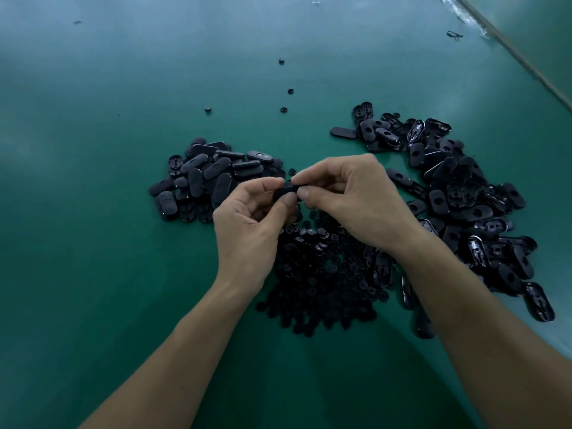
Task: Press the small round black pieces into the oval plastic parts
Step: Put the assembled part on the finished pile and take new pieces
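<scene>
Above the green table (93,181), between the piles, the left hand (250,221) and right hand (353,196) are pinching one oval part (288,191); squeezing squarely should be seating its round piece flush.

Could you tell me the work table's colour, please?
The flat work table is teal green; head view.

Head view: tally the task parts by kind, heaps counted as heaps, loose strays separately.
Heaps of oval parts: 2
Heap of round pieces: 1
Stray round pieces beyond the heaps: 4
Oval part pinched by left hand and right hand: 1
Total: 8
</scene>
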Demonstrator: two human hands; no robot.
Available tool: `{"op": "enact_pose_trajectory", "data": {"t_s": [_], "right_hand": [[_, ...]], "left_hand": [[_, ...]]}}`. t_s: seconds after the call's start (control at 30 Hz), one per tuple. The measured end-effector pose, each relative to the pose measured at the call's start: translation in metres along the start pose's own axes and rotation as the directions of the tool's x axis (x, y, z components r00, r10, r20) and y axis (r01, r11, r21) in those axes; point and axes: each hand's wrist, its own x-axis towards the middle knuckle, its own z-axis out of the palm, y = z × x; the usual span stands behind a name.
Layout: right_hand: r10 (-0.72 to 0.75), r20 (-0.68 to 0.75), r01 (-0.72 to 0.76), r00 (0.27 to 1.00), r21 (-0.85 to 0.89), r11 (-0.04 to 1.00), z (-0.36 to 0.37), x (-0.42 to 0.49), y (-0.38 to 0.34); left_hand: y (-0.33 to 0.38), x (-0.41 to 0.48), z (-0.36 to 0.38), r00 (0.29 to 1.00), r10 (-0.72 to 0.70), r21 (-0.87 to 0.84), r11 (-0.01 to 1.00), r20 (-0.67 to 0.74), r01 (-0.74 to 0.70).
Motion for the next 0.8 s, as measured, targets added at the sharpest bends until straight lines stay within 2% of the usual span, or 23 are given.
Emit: {"op": "enact_pose_trajectory", "data": {"t_s": [0.33,0.57,0.8], "right_hand": [[-0.03,-0.004,0.03,1.0,-0.004,1.0,0.002,0.003,0.005],[-0.058,-0.065,0.055,0.996,-0.04,0.998,0.009,-0.004,0.005],[-0.004,-0.062,0.006,0.998,0.023,1.0,0.007,-0.003,0.005]], "left_hand": [[-0.002,0.002,-0.001,1.0,-0.015,-0.001,1.0,-0.008,0.015],[-0.002,0.001,0.0,0.999,0.009,0.005,1.0,-0.039,-0.008],[-0.001,0.0,0.0,0.998,-0.003,0.03,1.0,-0.058,0.004]]}}
